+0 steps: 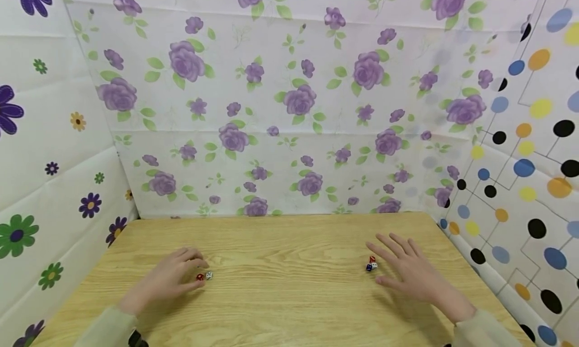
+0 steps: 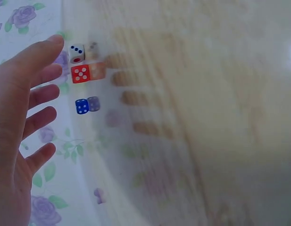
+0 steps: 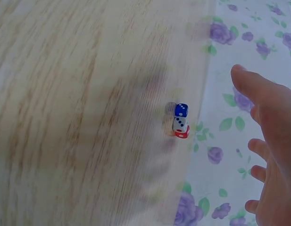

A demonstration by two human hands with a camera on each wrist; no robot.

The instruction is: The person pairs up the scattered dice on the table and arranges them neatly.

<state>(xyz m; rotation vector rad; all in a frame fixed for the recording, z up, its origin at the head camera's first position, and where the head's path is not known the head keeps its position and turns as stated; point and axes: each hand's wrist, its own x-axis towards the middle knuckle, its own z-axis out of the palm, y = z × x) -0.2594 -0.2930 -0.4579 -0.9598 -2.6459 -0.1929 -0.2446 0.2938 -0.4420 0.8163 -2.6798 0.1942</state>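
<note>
At the left side of the table, my left hand [image 1: 169, 276] is beside a red die [image 2: 80, 74], a white die [image 2: 77, 53] and a blue die [image 2: 82, 106]. Its fingers are loosely bent and hold nothing; the blue die is hidden by the hand in the head view. To the right, my right hand [image 1: 409, 271] has its fingers spread just beside a second group. There a blue die [image 3: 181, 110], a white die [image 3: 180, 125] and a red die [image 3: 182, 133] sit close together on the wood, nothing gripped.
The glossy wood-grain table [image 1: 289, 296] mirrors the dice. A purple-rose sheet [image 1: 271, 100] hangs along its back edge. At the left stands a flowered sheet [image 1: 68, 151], and at the right a sheet with coloured dots [image 1: 511, 201].
</note>
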